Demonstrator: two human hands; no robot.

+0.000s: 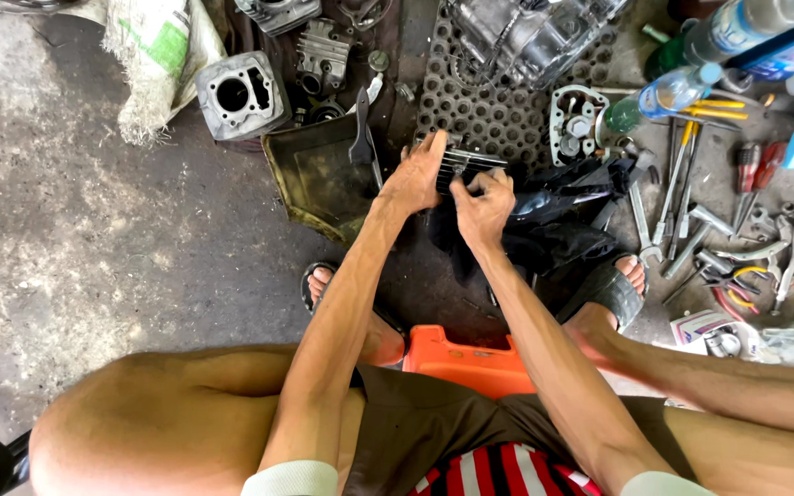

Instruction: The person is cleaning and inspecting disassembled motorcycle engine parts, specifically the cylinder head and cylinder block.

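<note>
Gripping a finned engine part (467,165): both hands (415,176) (482,207), black cloth (544,230) beneath, tools (691,230) crowding right.

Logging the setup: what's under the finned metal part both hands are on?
Under the finned metal part, held by left hand and right hand, lies crumpled black plastic sheet on the perforated rubber mat. The part's underside and anything beneath the sheet are hidden.

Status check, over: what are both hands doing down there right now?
Left hand and right hand both gripping the finned grey metal engine part. Black plastic bag bunched beneath it. Wrenches and pliers lie right, apart from the hands.
</note>
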